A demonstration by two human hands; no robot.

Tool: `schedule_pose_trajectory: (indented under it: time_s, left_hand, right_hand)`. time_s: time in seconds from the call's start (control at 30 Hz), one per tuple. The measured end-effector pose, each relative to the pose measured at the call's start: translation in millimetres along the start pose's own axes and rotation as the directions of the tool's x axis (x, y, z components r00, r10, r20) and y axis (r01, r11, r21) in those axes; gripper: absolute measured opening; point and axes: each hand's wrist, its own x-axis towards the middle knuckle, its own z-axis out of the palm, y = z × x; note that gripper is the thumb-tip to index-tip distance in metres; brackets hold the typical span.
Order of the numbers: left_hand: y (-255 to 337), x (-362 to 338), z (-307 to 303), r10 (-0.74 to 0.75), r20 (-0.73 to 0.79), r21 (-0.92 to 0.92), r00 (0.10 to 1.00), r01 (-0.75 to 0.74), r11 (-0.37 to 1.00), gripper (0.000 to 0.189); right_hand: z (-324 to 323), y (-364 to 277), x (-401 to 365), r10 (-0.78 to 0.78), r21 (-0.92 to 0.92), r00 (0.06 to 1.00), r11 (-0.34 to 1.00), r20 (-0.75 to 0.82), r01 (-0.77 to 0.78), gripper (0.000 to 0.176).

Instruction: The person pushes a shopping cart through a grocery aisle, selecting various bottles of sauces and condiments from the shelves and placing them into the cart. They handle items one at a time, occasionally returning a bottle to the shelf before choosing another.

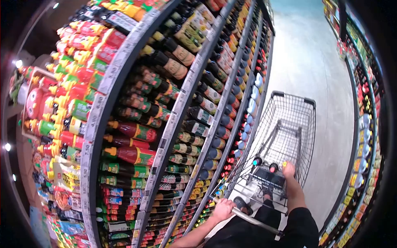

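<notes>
A wire shopping cart (308, 124) stands in front of me, seen from above. My left hand (223, 210) is wrapped around its metal handle bar (248, 217). My right hand (289, 170) is inside the near end of the cart, closed around a bottle whose yellow cap (284, 164) shows beside the fingers; the bottle's body is mostly hidden. Next to it are a dark bottle with a red cap (273, 168) and a dark bottle with a teal cap (257, 161). Their lower parts are hard to make out.
A long shelf (171, 124) of sauce bottles runs along my left, its edge close to the cart. Another stocked shelf (357, 165) lines the right. Grey floor (331, 107) stretches ahead between them. My shoe (242, 204) is under the handle bar.
</notes>
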Motion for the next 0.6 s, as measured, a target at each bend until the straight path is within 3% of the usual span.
schedule_pose_trajectory:
  time_s: [0.03, 0.07, 0.17, 0.23, 0.4, 0.5, 0.6]
  left_hand:
    - [-1, 0, 1, 0.002, -0.006, -0.001, 1.000, -0.002, 1.000, 0.033]
    - [-1, 1, 1, -0.023, 0.026, 0.003, 0.999, 0.023, 1.000, 0.030]
    - [-5, 1, 4, 0.000, 0.054, 0.058, 0.999, -0.003, 0.998, 0.025]
    - [-10, 5, 14, 0.021, 0.047, 0.133, 0.999, -0.027, 0.991, 0.023]
    - [-14, 7, 15, 0.078, 0.047, 0.149, 0.996, -0.084, 0.985, 0.026]
    - [-17, 9, 10, 0.125, 0.072, 0.110, 0.990, -0.132, 0.985, 0.029]
    - [-24, 15, 16, 0.148, 0.109, 0.085, 0.983, -0.158, 0.984, 0.030]
  right_hand:
    - [-11, -2, -1, 0.078, 0.047, 0.996, 0.996, 0.032, -0.080, 0.042]
    - [-13, 5, 2, 0.019, 0.112, 0.998, 0.994, -0.055, -0.012, 0.040]
    - [-65, -12, 6, 0.018, 0.146, 1.000, 0.989, 0.017, -0.020, 0.038]
    - [-97, -38, 6, -0.021, 0.241, 0.988, 0.969, -0.150, 0.057, 0.036]
    - [-196, -116, 3, -0.144, 0.326, 0.941, 0.913, -0.306, 0.245, 0.032]
    - [-266, -173, -9, -0.268, 0.240, 0.853, 0.883, -0.448, 0.403, 0.033]
    - [-344, -249, -36, -0.395, 0.158, 0.696, 0.795, -0.599, 0.586, 0.035]
